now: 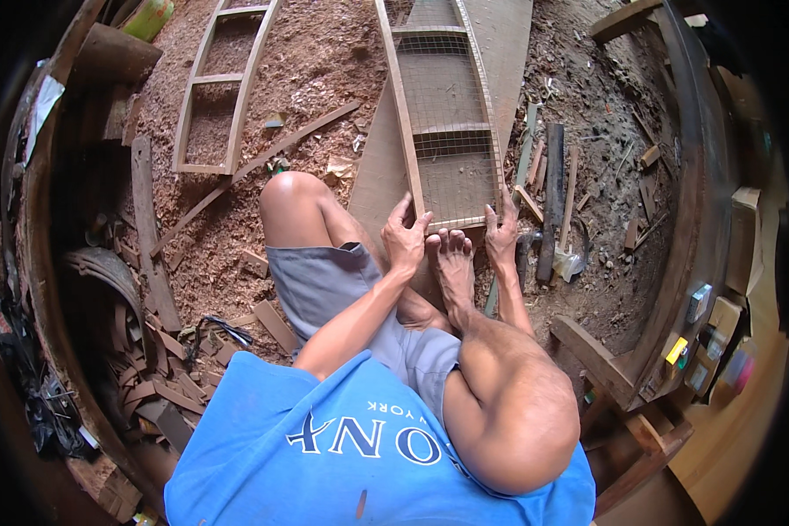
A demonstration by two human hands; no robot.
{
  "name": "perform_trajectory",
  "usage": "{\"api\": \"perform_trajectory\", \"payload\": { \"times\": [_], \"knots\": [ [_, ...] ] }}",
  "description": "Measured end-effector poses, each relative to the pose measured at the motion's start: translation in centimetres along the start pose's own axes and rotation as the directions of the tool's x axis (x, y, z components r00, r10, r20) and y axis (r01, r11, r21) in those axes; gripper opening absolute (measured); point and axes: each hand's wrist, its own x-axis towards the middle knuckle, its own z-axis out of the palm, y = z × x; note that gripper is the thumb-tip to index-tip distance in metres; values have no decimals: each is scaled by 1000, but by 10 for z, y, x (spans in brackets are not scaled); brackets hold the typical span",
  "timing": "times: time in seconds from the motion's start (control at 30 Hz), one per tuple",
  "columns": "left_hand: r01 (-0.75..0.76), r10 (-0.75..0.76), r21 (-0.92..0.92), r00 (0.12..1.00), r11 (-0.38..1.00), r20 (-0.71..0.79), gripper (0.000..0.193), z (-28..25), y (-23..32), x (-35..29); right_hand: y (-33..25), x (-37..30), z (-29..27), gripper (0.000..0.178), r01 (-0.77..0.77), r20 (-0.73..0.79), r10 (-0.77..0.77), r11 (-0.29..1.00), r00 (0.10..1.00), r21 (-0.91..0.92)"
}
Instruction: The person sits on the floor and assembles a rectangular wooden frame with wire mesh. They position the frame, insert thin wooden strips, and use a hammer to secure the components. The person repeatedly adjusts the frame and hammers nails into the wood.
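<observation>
A long wooden frame (415, 180) with wire mesh (451, 110) over its crossbars stretches away in front of me. My left hand (405, 237) is closed round its near left corner, thumb on the rail. At the near right corner, my right hand (501, 232) grips the meshed edge between thumb and fingers. My bare foot (453, 267) is planted between the hands, its toes against the near end bar. Beneath the frame lies a flat brown board (508, 53).
A second wooden frame (203, 167), without visible mesh, lies far left on the shavings-covered ground. A thin strip (263, 171) slants beside it. To the right are a dark bar (554, 188) and wood scraps. Offcuts (171, 377) pile up at left; a wooden bench (697, 202) edges the right.
</observation>
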Motion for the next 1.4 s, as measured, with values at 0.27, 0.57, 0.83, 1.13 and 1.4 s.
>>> {"api": "perform_trajectory", "payload": {
  "times": [0.27,0.57,0.83,1.13,1.4],
  "knots": [
    [-146,140,267,989,952,41,53,-9,11,5,-3,-2,1,55,-57,-39,59,997,997,42],
    [-159,138,298,986,941,92,54,-9,19,6,0,-12,-1,55,-140,-79,153,978,985,152],
    [-193,163,330,980,924,115,50,-10,14,16,-8,-27,9,55,-156,-198,197,966,960,204],
    [-137,80,337,981,931,177,49,-6,37,36,2,-28,19,54,-175,-293,222,968,930,180],
    [-54,-49,417,971,907,233,41,-13,40,50,6,-27,17,65,-187,-233,225,967,946,176]
  ]
}}
